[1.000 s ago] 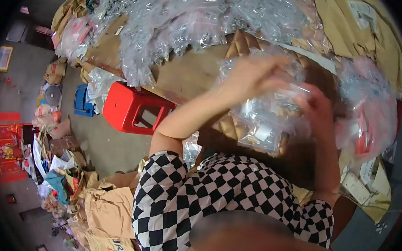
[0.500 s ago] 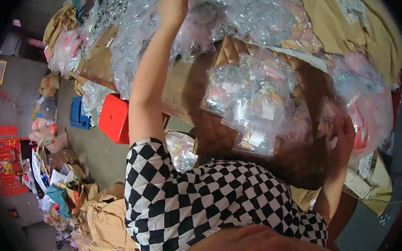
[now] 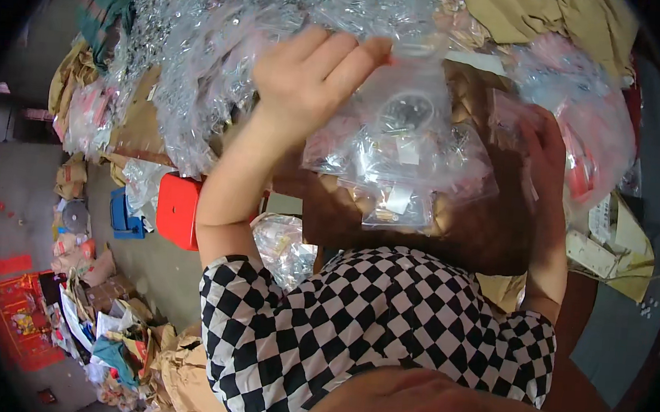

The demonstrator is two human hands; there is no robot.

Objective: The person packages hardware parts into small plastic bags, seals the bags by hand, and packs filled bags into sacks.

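My left hand (image 3: 312,78) is raised over the work surface, its fingers pinching the top edge of a clear zip bag (image 3: 407,113). The bag hangs over a pile of small clear bags (image 3: 406,154) of metal parts, some with white labels. A round outline of small, shiny contents shows in the held bag. At the right, my right hand (image 3: 550,149) is in shadow, with its fingers closed on a small clear plastic bag (image 3: 508,115). The bags rest on a brown quilted cover (image 3: 330,206).
A large heap of clear bags with small metal parts (image 3: 203,52) spreads across the far side. A big plastic bag with red items (image 3: 590,155) stands at the right, below brown paper (image 3: 542,18). A red stool (image 3: 178,211) and blue plastic item (image 3: 125,218) are at the left.
My left hand has come back from the far heap toward me and to the right, with a clear zip bag in it. The right hand has moved slightly away and left.
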